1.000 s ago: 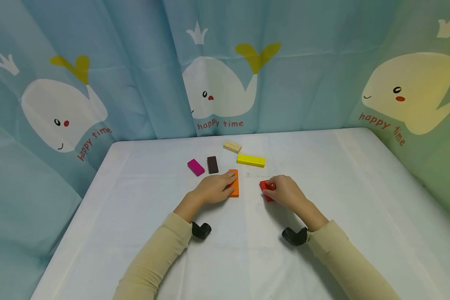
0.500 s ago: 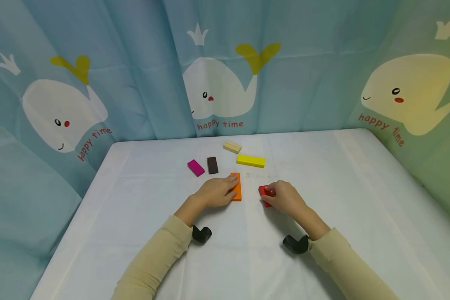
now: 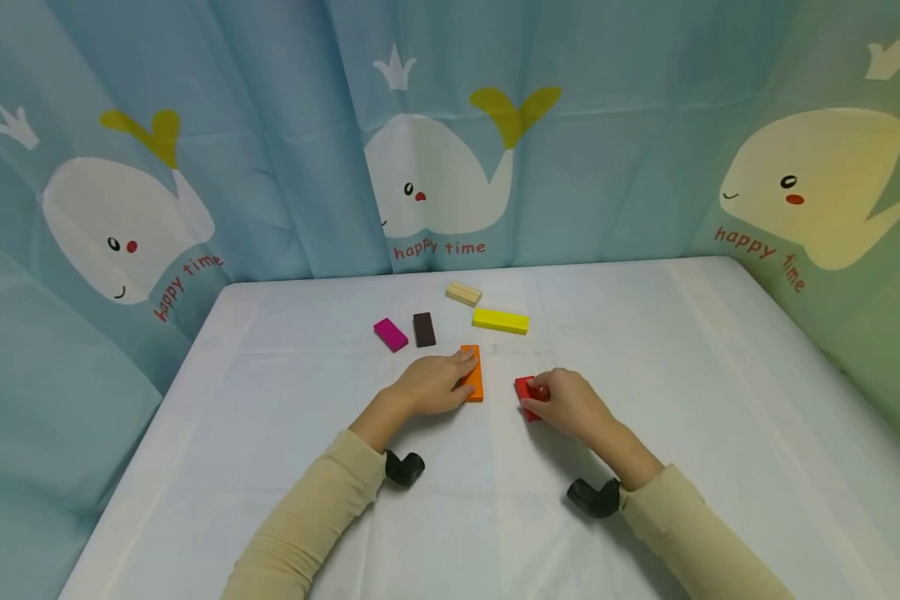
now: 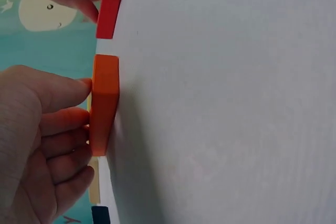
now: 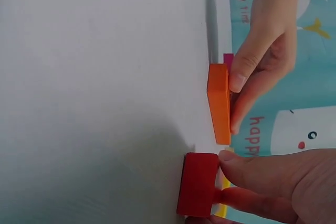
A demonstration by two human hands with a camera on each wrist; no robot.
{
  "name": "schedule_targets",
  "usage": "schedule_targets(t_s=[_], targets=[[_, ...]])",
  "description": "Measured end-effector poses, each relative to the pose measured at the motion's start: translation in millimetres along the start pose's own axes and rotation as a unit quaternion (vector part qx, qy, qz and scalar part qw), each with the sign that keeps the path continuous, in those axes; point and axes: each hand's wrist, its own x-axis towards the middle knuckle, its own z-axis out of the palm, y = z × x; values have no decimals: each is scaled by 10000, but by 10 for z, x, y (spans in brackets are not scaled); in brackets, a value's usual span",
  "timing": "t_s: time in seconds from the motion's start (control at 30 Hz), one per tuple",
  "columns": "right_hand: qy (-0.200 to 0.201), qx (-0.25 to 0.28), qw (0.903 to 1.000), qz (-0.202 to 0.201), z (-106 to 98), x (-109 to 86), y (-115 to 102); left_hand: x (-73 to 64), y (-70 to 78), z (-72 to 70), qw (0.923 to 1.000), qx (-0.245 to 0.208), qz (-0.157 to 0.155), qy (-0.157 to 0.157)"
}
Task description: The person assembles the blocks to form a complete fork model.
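My left hand (image 3: 433,385) rests its thumb and fingertips on the upper face of an orange block (image 3: 478,377), which lies flat on the white-covered table. In the left wrist view the fingers touch only that face of the orange block (image 4: 105,106). A short way to the right, my right hand (image 3: 572,402) holds a red block (image 3: 523,390) with bent thumb and fingers. The right wrist view shows the thumb at one edge of the red block (image 5: 198,184) and a fingertip at its far end. A gap separates the two blocks.
Farther back lie a magenta block (image 3: 391,335), a dark brown block (image 3: 424,330), a yellow block (image 3: 500,322) and a pale wooden block (image 3: 463,293). A whale-print curtain (image 3: 285,167) hangs behind the white table (image 3: 270,400). Black wrist mounts (image 3: 594,498) sit at both cuffs.
The right hand has drawn the red block toward me and slightly left. The left hand and orange block shifted a little right and nearer, then stayed put over the last half second.
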Motion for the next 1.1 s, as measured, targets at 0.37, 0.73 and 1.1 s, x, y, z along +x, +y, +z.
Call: schedule_targets(t_s=[0.37,0.73,1.1], targets=[[69,115,9998,-166,25,-92,-21,-24,79,1,10000,23,-38,-42],[60,148,9996,-233,88,-170,-74,-39,110,50,9999,-95,-88,85],[130,193,9989,-404,145,-298,-173,-50,155,54,9997,-202,-90,72]])
